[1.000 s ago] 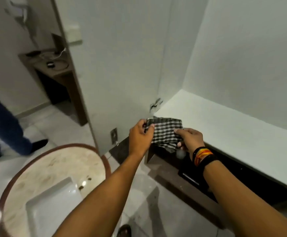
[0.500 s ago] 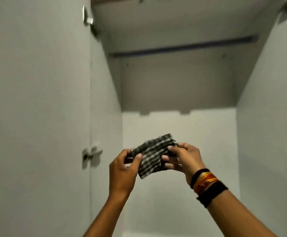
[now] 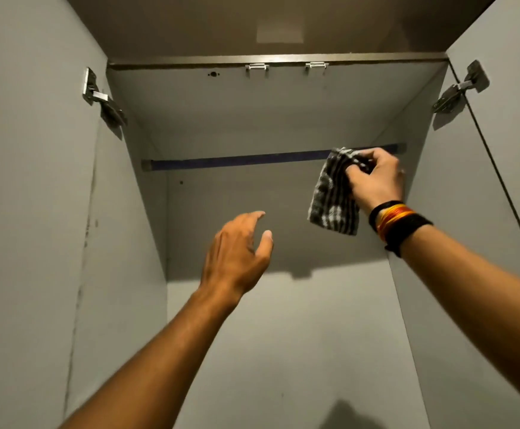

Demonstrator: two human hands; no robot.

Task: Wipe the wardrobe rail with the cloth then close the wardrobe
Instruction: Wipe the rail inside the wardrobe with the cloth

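I look up into the open white wardrobe. A dark blue rail [image 3: 237, 159] runs across it from wall to wall. My right hand [image 3: 376, 181], with bands on the wrist, grips a black-and-white checked cloth [image 3: 334, 196] and holds its top against the rail near the right end; the rest of the cloth hangs below. My left hand [image 3: 237, 255] hovers lower and left of the cloth, fingers apart, holding nothing and touching nothing.
The left door [image 3: 26, 212] and the right door [image 3: 512, 150] stand open on metal hinges [image 3: 98, 97] [image 3: 460, 88]. Two small metal clips [image 3: 257, 68] sit under the top panel's front edge. The wardrobe's back wall [image 3: 283, 335] is bare.
My view tilted up from the floor to the rail. My left hand let go of the cloth and dropped away. My right hand raised the cloth up to the rail's right end.
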